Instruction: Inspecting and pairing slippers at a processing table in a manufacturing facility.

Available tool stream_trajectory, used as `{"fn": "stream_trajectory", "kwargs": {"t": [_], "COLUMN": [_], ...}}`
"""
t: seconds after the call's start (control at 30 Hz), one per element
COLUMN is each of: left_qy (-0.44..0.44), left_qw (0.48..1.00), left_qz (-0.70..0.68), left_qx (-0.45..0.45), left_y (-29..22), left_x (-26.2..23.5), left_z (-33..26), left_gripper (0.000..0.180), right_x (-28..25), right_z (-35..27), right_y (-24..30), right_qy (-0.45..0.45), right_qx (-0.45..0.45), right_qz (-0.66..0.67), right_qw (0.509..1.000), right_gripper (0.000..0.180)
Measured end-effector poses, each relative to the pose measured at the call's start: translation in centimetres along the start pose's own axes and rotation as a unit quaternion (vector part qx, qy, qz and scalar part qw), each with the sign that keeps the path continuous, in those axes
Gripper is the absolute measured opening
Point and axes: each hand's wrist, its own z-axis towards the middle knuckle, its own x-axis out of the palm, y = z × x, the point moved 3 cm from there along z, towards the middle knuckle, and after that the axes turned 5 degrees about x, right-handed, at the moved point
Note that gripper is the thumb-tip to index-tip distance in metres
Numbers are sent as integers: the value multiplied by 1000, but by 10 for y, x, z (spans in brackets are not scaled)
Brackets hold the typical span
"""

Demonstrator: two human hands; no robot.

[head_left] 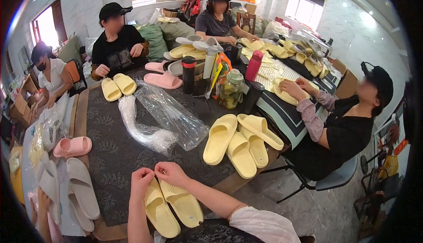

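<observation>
The left hand (142, 178) and the right hand (171, 172) are meeting at the near edge of the counter (114, 155), each pinching with thumb and finger at the heel ends of a pair of yellow slippers (169, 205); what the fingertips are gripping between them is too small to tell. The two slippers are lying side by side, soles up, touching, with their toes reaching over the near counter edge toward the person's lap.

Just beyond the hands a bare stretch of dark patterned counter cover is lying open. Farther out, two crumpled clear plastic bags (163, 117) are resting in the middle, well apart from the hands. To the right, four loose yellow slippers (240, 141) are leaning in a heap, near the counter's right edge. On the left, one pink slipper (72, 146) and two grey slippers (81, 190) are sitting on a paler side surface. Across the counter, two yellow slippers (118, 86) and two pink ones (162, 76) are lying before a seated person in black (116, 45). A glass jar (231, 90) and three bottles are standing mid-counter. Four other people are sitting around the far and right edges.
</observation>
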Motion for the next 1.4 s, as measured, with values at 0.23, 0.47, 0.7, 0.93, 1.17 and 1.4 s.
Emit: {"fn": "stream_trajectory", "kwargs": {"t": [0.23, 0.47, 0.7, 0.93, 1.17, 1.4], "left_qy": [-17, -25, -25, -17, 3, 19], "left_qw": [998, 997, 999, 997, 995, 999], "left_qz": [-55, -67, -39, -78, -75, -21], "left_qx": [-16, -11, 9, 4, -61, -19], "left_y": [-4, -1, -3, 0, 1, 6], "left_x": [3, 3, 3, -1, 0, 0], "left_z": [-6, -3, 0, -3, -9, -1], "left_gripper": [8, 8, 8, 8, 7, 6], "right_x": [3, -7, -5, 2, 4, 0], "right_z": [-4, -4, -1, -1, -5, -3], "right_y": [6, 15, 2, 3, -3, -3], "right_qy": [-25, -19, -41, -5, 18, 21], "right_qx": [7, 39, 12, 6, 15, 11], "right_qz": [25, -7, 12, 25, 28, 27], "right_qw": [999, 999, 999, 1000, 999, 999], "right_gripper": [15, 17, 16, 15, 14, 14]}}
